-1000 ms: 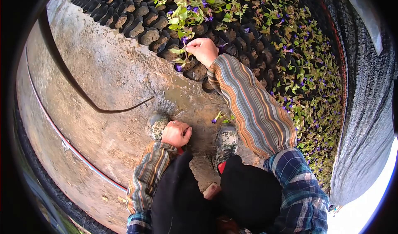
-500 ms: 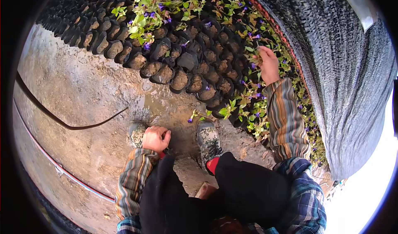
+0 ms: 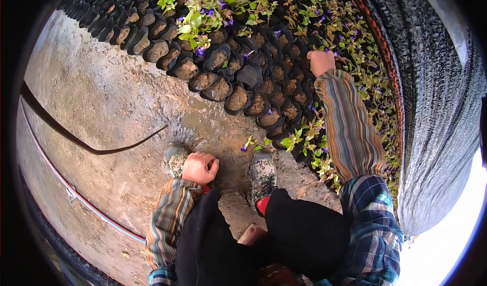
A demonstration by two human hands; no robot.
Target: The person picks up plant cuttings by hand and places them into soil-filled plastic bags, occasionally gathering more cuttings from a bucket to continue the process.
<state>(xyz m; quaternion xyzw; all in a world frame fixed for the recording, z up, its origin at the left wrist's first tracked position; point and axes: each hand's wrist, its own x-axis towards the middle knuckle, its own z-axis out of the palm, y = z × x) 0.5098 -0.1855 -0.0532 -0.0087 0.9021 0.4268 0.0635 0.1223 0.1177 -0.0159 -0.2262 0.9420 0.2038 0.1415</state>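
My left hand (image 3: 200,168) hangs loosely curled beside my left knee, above a camouflage-patterned shoe (image 3: 177,161); nothing shows in it. My right hand (image 3: 321,63) reaches out to the edge of the purple-flowered plants (image 3: 335,30), over the border with the black soil-filled pots. Its fingers are closed and turned away, so what they grip, if anything, is hidden. Just left of it stand packed black pots (image 3: 237,99) of brown soil. A leafy clump with purple flowers (image 3: 203,20) lies on the pots farther left.
Grey-black shade netting (image 3: 431,113) with a red edge cord hangs along the right. A dark hose (image 3: 91,148) and a thin red-and-blue pipe (image 3: 101,213) lie on the wet ground (image 3: 122,108) at left. My other shoe (image 3: 263,174) stands near a few flowering sprigs (image 3: 258,144).
My right hand has moved left relative to the plants, toward the soil-filled pots, and its fingers are now turned away. The left hand stays curled by the knee. The view has shifted slightly.
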